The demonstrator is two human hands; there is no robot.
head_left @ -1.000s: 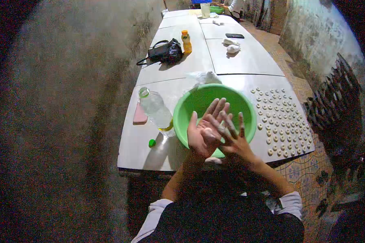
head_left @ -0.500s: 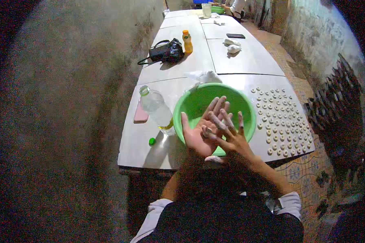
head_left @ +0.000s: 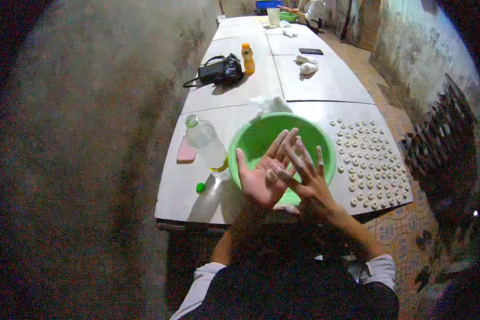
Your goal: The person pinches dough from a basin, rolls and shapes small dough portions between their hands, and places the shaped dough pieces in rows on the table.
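My left hand (head_left: pixel 257 184) is palm up over the near part of a green basin (head_left: pixel 329 160), its fingers stretched out. On its palm is a small pale lump (head_left: pixel 271 175) that looks like dough. Just to the right, my right hand (head_left: pixel 312 186) is spread with its fingers apart, its thumb close to the lump and its fingers overlapping the left ones. White powder or dough coats the fingertips of both hands. Several rows of small ring-shaped dough pieces (head_left: pixel 361 173) lie on the table to the right of the basin. The basin's bottom is partly hidden by my hands.
A clear bottle (head_left: pixel 207 144) without its cap stands left of the basin, near a green cap (head_left: pixel 200 188) and a pink phone (head_left: pixel 186 152). Farther back are a black bag (head_left: pixel 221 72), an orange bottle (head_left: pixel 248 60) and a dark phone (head_left: pixel 311 52). Another person (head_left: pixel 312 10) sits at the far end.
My right hand has shifted slightly and its fingers have closed in over the left fingers. The pale lump on the left palm now shows more clearly. The view has tilted a little.
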